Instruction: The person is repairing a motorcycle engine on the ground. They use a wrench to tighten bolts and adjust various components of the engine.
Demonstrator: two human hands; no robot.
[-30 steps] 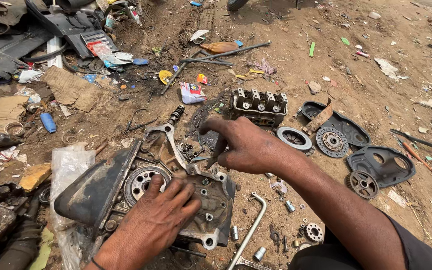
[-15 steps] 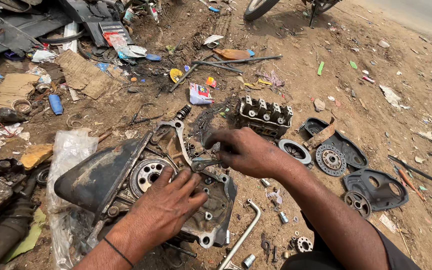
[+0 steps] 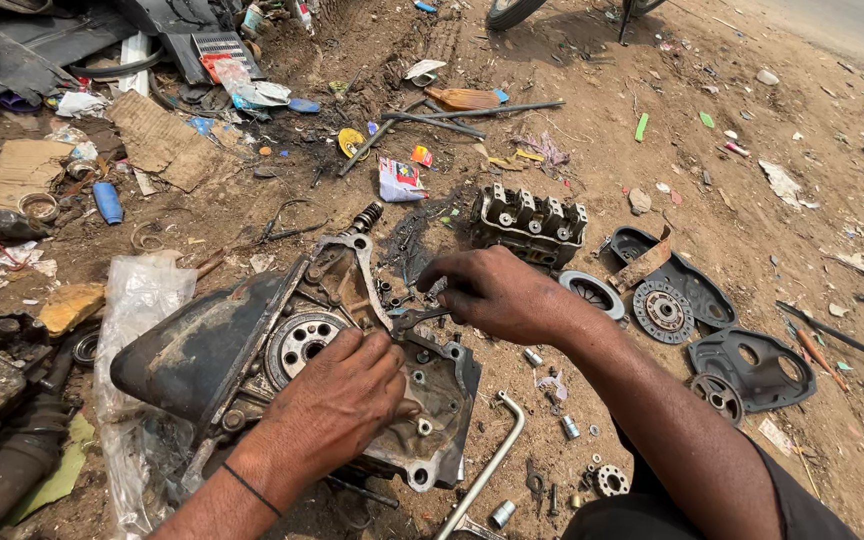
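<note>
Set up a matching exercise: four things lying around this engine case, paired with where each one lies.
Things:
1. cylinder head
2. clutch disc
3. bent socket wrench
4. blue cylinder

Places:
A. far left, beside the cardboard
B. on the dirt just past the right hand
C. near the bottom edge, right of the engine case
D. right of the right forearm, next to the black cover

Pairs: 1-B, 2-D, 3-C, 4-A

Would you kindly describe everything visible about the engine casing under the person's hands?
The engine casing is grey cast metal, oily and dirt-caked, lying flat on the bare ground. It has bolt holes along its rim and a round bearing opening. The left hand presses on it; the right hand works at its upper edge. A dark curved cover adjoins its left.
</note>
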